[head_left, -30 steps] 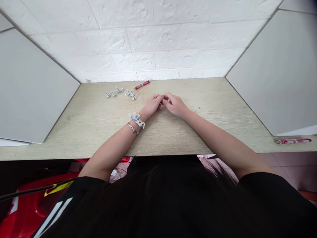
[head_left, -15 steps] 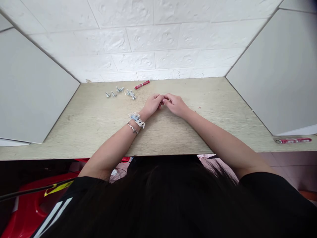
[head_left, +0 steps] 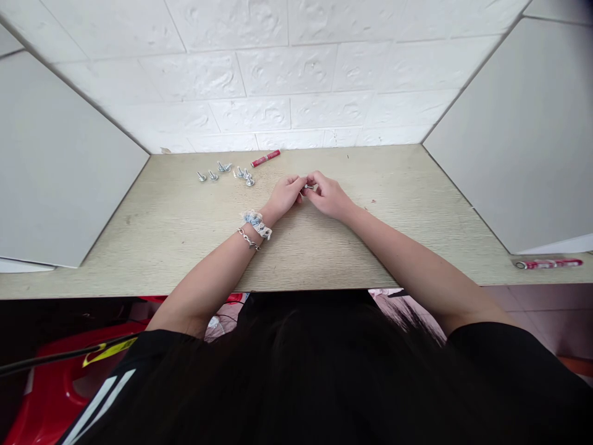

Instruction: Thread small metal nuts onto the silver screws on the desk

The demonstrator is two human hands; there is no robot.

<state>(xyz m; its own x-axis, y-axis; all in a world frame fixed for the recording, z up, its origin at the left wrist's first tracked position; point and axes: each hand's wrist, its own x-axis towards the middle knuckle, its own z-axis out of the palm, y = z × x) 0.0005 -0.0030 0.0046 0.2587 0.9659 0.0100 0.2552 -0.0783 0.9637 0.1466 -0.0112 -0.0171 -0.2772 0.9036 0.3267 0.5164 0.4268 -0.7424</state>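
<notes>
Between my two hands, above the middle of the table, is a small metal bolt (head_left: 309, 187), its shank pointing to the right. My left hand (head_left: 285, 196) is closed on the end with the head, which its fingers mostly hide. The thumb and fingers of my right hand (head_left: 330, 196) curl around the shank side in a loose pinch, with a small gap showing the metal. Several similar bolts (head_left: 240, 173) with washers stand or lie on the table, to the left beyond my hands.
A red marker-like tube (head_left: 265, 159) lies near the white brick wall (head_left: 315, 68). Another red tube (head_left: 549, 263) rests at the right front edge of the wooden table (head_left: 185, 247). Grey panels (head_left: 519, 136) flank both sides. A red plastic chair (head_left: 46, 395) is below left.
The thumb and fingers of my right hand have parted slightly, so the bolt's shank shows between them. My left hand and the loose bolts have stayed in place.
</notes>
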